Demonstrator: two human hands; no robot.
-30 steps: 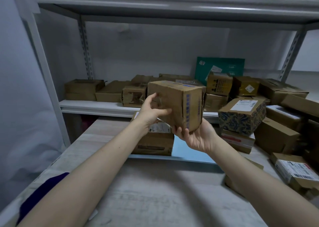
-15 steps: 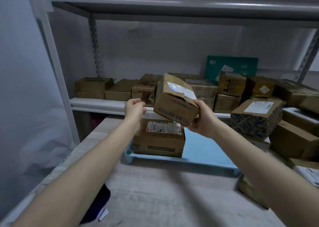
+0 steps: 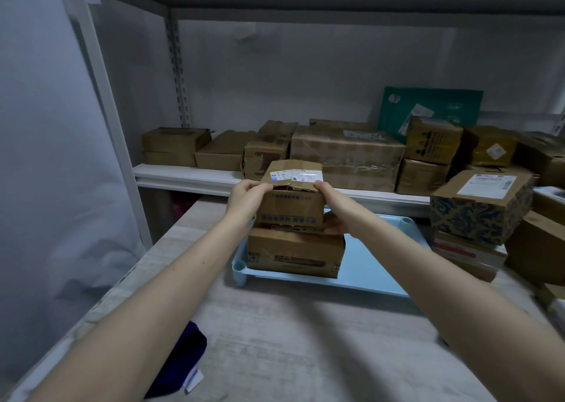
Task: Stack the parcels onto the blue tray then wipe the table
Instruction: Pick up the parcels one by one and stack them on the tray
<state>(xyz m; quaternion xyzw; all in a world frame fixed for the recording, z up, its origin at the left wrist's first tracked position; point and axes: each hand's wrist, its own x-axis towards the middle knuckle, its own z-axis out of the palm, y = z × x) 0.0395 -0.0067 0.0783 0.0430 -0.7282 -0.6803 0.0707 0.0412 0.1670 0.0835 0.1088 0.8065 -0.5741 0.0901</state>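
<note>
A small brown parcel (image 3: 292,201) with a white label on top sits on a wider brown parcel (image 3: 295,253), which lies on the left part of the blue tray (image 3: 376,267). My left hand (image 3: 247,198) grips the small parcel's left side. My right hand (image 3: 334,207) grips its right side, thumb on the top edge and fingers down at its lower right corner. The tray's right half is bare.
Several loose parcels, one with a blue pattern (image 3: 480,206), are piled on the table to the tray's right. More boxes (image 3: 347,155) line the white shelf behind. A dark purple cloth (image 3: 180,365) lies at the table's near left edge. A shelf upright (image 3: 104,102) stands at left.
The small parcel was turned in the air, then lowered onto the wider parcel on the tray. My left hand has come back onto its left side.
</note>
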